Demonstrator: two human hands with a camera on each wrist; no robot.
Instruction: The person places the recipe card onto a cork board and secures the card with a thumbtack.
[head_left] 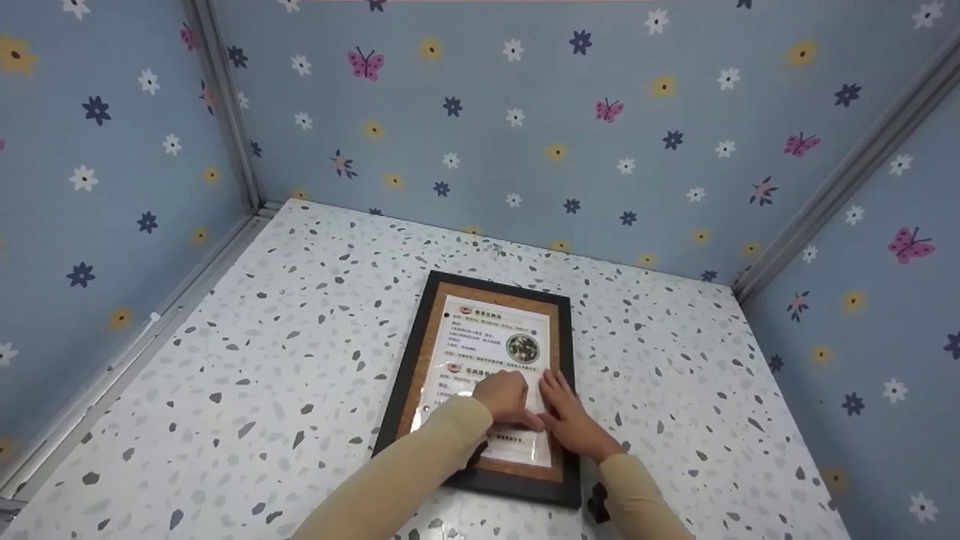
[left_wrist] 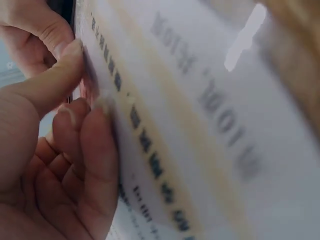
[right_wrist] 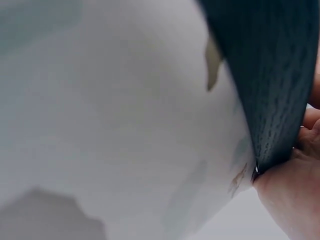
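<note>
A printed recipe sheet (head_left: 480,330), glossy, lies on a cork board (head_left: 556,352) with a dark frame (head_left: 405,360). Round pins show near the sheet's corners, among them a black pin (head_left: 447,315) and a bluish pin (head_left: 534,332). My left hand (head_left: 504,397) is over the lower part of the sheet, fingers curled. In the left wrist view its thumb and fingertips close around a small reddish pin (left_wrist: 89,90), mostly hidden. My right hand (head_left: 571,420) rests on the frame's right side, fingers extended, thumb reaching to the left hand.
The board lies on a white speckled table (head_left: 300,337). A blue flowered panel (head_left: 487,112) stands behind it, with more panels to the left and right. Metal strips (head_left: 225,97) run along the panel joints.
</note>
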